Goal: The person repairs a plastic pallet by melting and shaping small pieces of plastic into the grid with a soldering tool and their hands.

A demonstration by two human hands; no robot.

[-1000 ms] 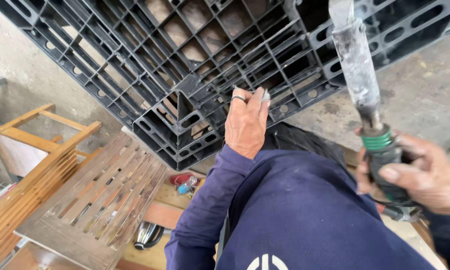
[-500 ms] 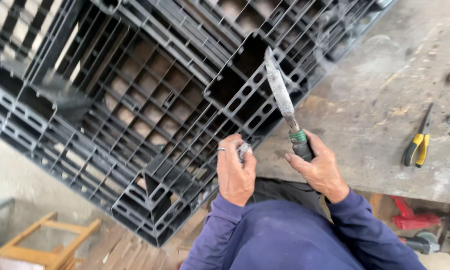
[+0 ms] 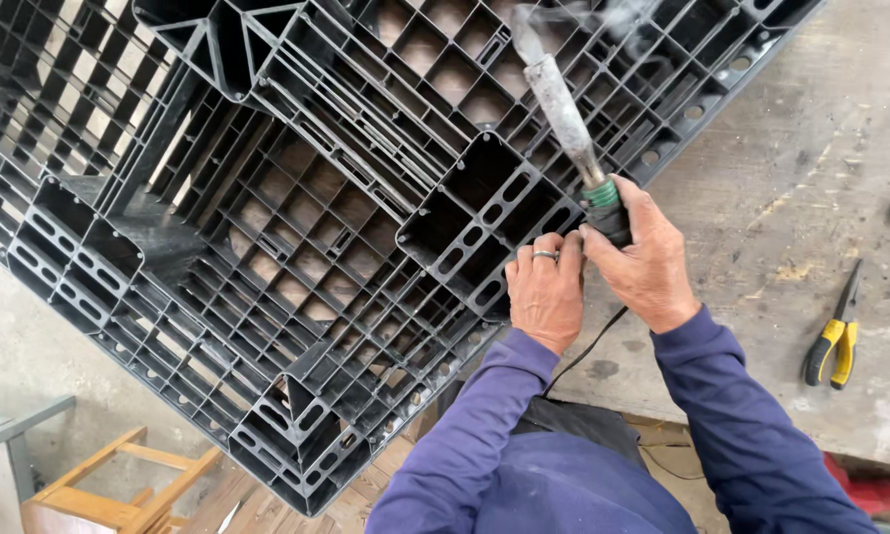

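Here I'm welding plastic: hot iron (image 3: 563, 114) smoking over the black pallet (image 3: 296, 227) near the counter's (image 3: 761, 247) near edge.
Right hand (image 3: 643, 259) is clenched around the iron's handle; left hand (image 3: 544, 292) is curled against the pallet's block (contents hidden); next, I judge, a steady tip.

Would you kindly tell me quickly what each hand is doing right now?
Left hand: curled against the black plastic pallet; whether it holds anything cannot be told.
Right hand: closed around the heat tool.

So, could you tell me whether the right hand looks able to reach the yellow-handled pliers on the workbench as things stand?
Probably, but not freely: the right hand is gripping the heated iron tool, though the bench between it and the pliers lies bare.
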